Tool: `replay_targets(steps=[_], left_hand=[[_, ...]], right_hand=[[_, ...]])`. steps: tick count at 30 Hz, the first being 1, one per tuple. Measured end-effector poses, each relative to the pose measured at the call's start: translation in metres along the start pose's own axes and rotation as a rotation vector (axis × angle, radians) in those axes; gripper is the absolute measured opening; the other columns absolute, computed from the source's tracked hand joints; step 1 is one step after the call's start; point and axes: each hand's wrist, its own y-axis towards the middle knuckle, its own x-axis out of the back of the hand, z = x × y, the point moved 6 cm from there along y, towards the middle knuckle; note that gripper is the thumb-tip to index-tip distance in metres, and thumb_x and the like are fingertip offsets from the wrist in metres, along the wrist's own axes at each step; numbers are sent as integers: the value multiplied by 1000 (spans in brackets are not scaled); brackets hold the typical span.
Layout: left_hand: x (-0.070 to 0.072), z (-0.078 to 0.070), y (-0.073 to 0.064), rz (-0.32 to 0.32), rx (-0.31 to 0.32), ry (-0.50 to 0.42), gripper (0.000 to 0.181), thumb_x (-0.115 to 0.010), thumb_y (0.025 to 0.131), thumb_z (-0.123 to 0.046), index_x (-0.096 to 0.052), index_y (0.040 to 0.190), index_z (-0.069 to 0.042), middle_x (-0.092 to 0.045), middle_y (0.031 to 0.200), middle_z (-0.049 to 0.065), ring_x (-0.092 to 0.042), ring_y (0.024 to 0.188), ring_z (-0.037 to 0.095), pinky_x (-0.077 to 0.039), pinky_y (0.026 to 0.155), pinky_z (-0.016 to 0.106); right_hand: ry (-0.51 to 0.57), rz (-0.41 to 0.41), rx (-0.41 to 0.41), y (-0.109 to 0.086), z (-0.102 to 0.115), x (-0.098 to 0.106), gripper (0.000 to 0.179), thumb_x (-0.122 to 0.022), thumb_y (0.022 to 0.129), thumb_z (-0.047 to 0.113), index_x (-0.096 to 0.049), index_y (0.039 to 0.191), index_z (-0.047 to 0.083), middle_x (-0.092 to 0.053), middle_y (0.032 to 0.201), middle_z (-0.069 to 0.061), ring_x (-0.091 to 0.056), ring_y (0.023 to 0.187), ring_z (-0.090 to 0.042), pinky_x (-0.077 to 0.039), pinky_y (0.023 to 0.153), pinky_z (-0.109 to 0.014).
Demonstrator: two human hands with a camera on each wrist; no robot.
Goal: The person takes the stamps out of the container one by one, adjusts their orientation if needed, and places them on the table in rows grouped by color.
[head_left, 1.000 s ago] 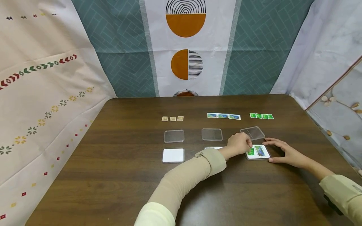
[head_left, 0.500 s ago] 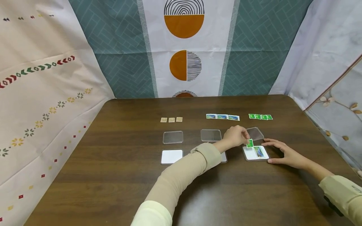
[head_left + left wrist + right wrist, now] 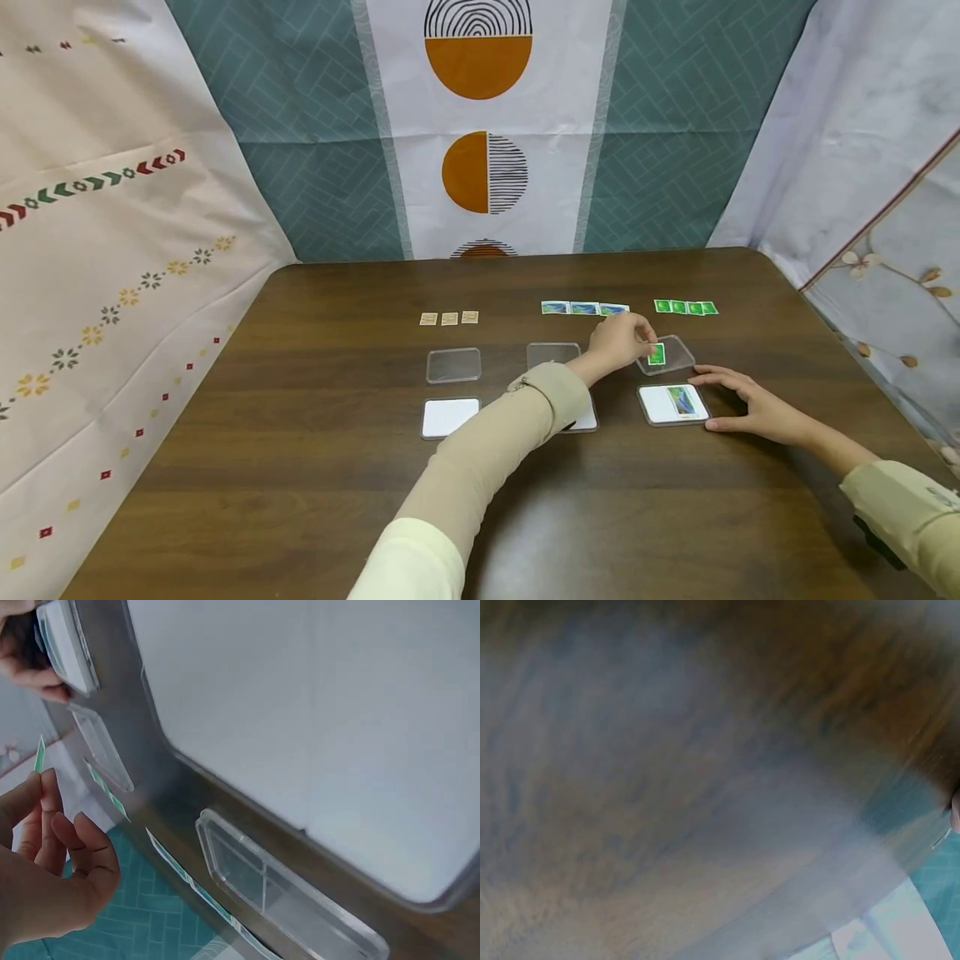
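My left hand (image 3: 617, 342) pinches a small green stamp (image 3: 657, 355) between thumb and fingertips, above the tilted clear lid (image 3: 679, 356) at the right. In the left wrist view the stamp (image 3: 40, 756) stands edge-on at the fingertips. Just below that lid lies a clear case with a white insert (image 3: 657, 405), bearing one blue landscape stamp (image 3: 682, 401) on its right half. My right hand (image 3: 759, 411) rests on the table beside this case, thumb and fingers spread at its right corners. The right wrist view is mostly blurred tabletop.
At the back lie rows of tan stamps (image 3: 449, 318), blue stamps (image 3: 584, 308) and green stamps (image 3: 686, 307). Clear lids (image 3: 453, 365) stand in front of them. A white case (image 3: 450, 417) lies at left; my left sleeve (image 3: 487, 450) partly covers the middle case (image 3: 585, 419).
My left hand has lifted the green stamp off the white case and carried it back over the lid. The white case now shows only the blue stamp. My right hand stays in place.
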Motion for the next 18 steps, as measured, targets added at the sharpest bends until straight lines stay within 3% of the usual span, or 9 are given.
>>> replay_targets(steps=[6, 11, 12, 18], left_hand=[[4, -5, 17, -42, -9, -52, 9, -72, 84, -27, -72, 87, -18, -72, 83, -8, -57, 67, 1, -35, 55, 13], [10, -7, 35, -106, 31, -123, 9, -72, 83, -26, -73, 87, -18, -73, 83, -6, -60, 66, 4, -36, 56, 14], [12, -8, 38, -117, 37, -136, 9, -72, 83, -25, -73, 87, -18, -73, 83, -6, -61, 66, 4, -37, 57, 15], [25, -5, 58, -180, 101, -143, 9, -71, 84, -27, -75, 88, -19, -73, 82, -6, -62, 68, 6, -39, 64, 17]], right_hand=[[16, 5, -11, -3, -2, 0, 58, -74, 75, 2, -50, 128, 0, -31, 140, 21, -20, 126, 19, -16, 93, 1], [20, 0, -22, -3, -4, 2, 58, -74, 75, 1, -50, 127, 1, -34, 141, 14, -20, 127, 18, -17, 93, 0], [21, 3, -32, -3, -4, 2, 58, -74, 75, 2, -50, 127, 1, -35, 141, 10, -20, 126, 18, -20, 99, -8], [12, 23, -98, -1, -4, 2, 57, -74, 77, 6, -51, 128, 4, -38, 139, -21, -18, 124, 20, -22, 97, -9]])
